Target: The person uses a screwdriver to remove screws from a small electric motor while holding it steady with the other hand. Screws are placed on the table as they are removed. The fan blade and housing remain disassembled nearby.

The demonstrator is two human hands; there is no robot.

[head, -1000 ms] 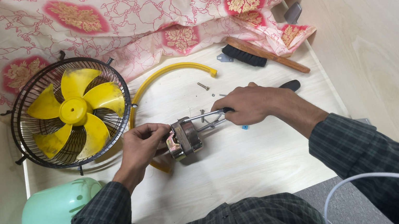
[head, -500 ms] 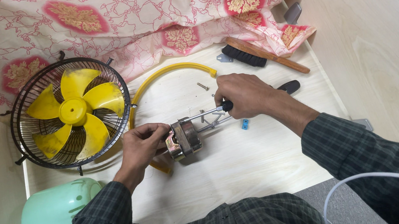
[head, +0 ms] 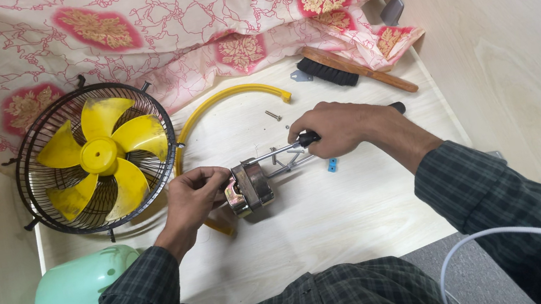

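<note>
On the pale board, between my hands, I see the fan motor (head: pixel 252 186). My left hand (head: pixel 193 197) pinches its end; my right hand (head: pixel 333 128) wraps a screwdriver (head: pixel 284 148) against it. Beside: yellow-bladed fan cage (head: pixel 97 158).

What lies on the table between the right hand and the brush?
In the head view, one small screw lies between the right hand and the brush; otherwise bare table.
</note>
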